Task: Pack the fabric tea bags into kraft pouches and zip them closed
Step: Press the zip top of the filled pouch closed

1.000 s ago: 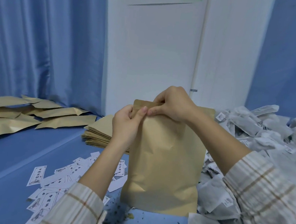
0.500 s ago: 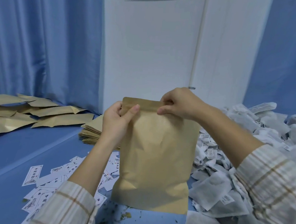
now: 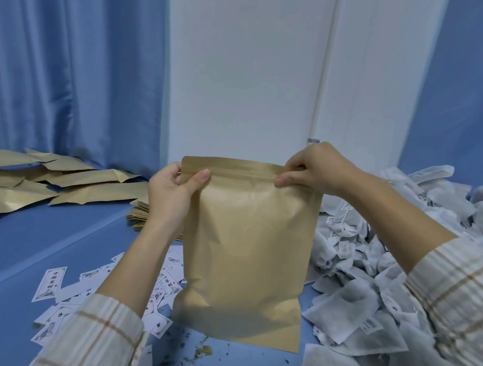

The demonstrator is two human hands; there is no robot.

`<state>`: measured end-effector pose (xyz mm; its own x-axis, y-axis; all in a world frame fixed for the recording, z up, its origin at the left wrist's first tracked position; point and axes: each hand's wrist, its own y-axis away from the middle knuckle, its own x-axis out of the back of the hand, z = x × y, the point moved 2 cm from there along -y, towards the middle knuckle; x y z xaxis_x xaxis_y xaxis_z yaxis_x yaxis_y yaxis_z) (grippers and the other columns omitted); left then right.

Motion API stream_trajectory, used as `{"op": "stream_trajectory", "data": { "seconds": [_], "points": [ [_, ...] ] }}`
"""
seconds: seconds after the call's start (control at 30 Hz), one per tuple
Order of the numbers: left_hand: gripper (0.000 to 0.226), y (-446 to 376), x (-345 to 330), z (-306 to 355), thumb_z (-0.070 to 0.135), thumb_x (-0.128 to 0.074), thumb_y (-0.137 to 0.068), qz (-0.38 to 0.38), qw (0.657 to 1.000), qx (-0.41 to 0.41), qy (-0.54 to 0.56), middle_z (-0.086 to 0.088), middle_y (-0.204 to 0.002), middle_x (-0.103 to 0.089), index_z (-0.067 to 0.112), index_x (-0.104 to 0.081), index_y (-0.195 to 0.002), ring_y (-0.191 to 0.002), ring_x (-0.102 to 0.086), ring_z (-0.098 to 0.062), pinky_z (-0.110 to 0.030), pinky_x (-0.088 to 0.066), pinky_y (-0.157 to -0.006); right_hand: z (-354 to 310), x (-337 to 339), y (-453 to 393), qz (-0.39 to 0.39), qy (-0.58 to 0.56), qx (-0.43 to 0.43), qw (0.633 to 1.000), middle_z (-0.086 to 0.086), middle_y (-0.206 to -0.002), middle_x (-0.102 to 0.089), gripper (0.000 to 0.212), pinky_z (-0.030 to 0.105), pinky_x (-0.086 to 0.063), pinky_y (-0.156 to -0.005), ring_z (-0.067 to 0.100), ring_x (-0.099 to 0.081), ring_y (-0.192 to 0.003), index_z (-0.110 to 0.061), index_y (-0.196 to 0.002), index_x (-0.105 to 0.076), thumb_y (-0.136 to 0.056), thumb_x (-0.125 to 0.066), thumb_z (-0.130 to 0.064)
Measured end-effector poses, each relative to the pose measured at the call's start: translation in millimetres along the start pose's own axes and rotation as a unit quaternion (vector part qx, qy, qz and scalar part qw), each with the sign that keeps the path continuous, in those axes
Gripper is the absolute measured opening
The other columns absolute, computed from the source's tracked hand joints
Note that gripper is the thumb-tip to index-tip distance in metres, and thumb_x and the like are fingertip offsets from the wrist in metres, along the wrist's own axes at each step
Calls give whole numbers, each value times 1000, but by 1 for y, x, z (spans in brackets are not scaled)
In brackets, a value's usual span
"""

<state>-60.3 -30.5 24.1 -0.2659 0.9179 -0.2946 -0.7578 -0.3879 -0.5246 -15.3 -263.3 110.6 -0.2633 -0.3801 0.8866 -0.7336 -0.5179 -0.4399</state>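
While the bench (image 3: 59, 236) carried the heap of tea bags (image 3: 370, 292) on the right, the kraft pouch (image 3: 247, 251) stood upright on it, directly ahead, between both hands. Long axis vertical; zip strip horizontal across the top. Left hand (image 3: 171, 195) pinched the strip's left end, thumb in front. Right hand (image 3: 313, 167) pinched the right end. Judged: the seal looked pressed across, with both hands equally near; a final squeeze would run along the strip.
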Motion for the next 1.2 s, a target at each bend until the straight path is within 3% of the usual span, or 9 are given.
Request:
{"op": "stream_trajectory", "data": {
  "seconds": [0.23,0.37,0.43,0.57,0.7,0.83,0.97,1.1,1.2],
  "points": [
    [7,-4,5,2,9,-71,-80,10,1000,3,8,6,-76,-74,12,-66,-84,-70,-68,-7,-17,-52,-62,20,6,11,4,-57,-32,998,-2,-50,-23,60,21,-14,-47,9,-23,-49,-13,-49,-28,-66,-75,-47],
    [7,-4,0,-1,9,-71,-81,3,1000,10,0,5,-78,-74,13,-66,-85,-72,-68,-7,-17,-52,-63,25,7,9,-18,-53,-40,998,6,-59,-33,58,26,-22,-55,12,-30,-57,2,-61,-47,-65,-75,-49],
    [6,-3,0,-3,9,-70,-82,5,1000,13,1,6,-77,-74,12,-66,-85,-71,-68,-8,-18,-53,-64,24,9,6,-16,-64,-40,997,6,-60,-38,51,18,-25,-50,11,-32,-56,2,-70,-61,-64,-77,-46],
    [5,0,-4,-3,10,-70,-82,0,1000,13,2,5,-75,-73,13,-66,-84,-71,-67,-9,-20,-53,-65,7,5,-3,-9,-35,-20,999,-5,-62,-50,33,11,-31,-50,10,-45,-63,-14,-81,-69,-70,-75,-45],
    [7,2,-13,0,10,-71,-82,-1,1000,9,-15,5,-72,-73,14,-65,-82,-70,-67,-10,-25,-54,-68,-22,-3,-14,-67,-53,7,996,-21,-98,-61,48,10,-40,-72,-1,-54,-92,-36,-106,-64,-67,-67,-62],
    [7,4,-3,-1,9,-69,-83,11,1000,11,-17,4,-74,-72,13,-64,-81,-74,-66,-14,-32,-53,-76,-27,7,-18,-122,-39,-7,992,-25,-88,-61,57,14,-41,-69,-7,-55,-85,-39,-101,-66,-53,-68,-69],
    [5,5,4,0,7,-68,-83,20,1000,22,6,6,-73,-73,10,-64,-83,-70,-67,-9,-21,-53,-65,-17,12,-13,-49,-66,5,997,-19,-64,-65,17,3,-37,-52,-7,-56,-63,-35,-68,-70,-60,-81,-45],
    [8,8,-3,0,5,-67,-84,23,1000,9,-5,9,-70,-71,11,-62,-82,-67,-66,-6,-19,-53,-64,-21,6,-10,-67,-16,5,998,-17,-72,-62,12,11,-40,-57,3,-55,-73,-33,-72,-63,-74,-74,-37],
    [10,10,-8,2,8,-68,-83,26,999,-9,-26,11,-68,-70,13,-61,-81,-68,-64,-8,-21,-52,-66,-30,4,-15,-91,3,5,996,-14,-64,-61,21,15,-40,-54,3,-54,-66,-27,-72,-66,-77,-67,-48]
  ]
}}
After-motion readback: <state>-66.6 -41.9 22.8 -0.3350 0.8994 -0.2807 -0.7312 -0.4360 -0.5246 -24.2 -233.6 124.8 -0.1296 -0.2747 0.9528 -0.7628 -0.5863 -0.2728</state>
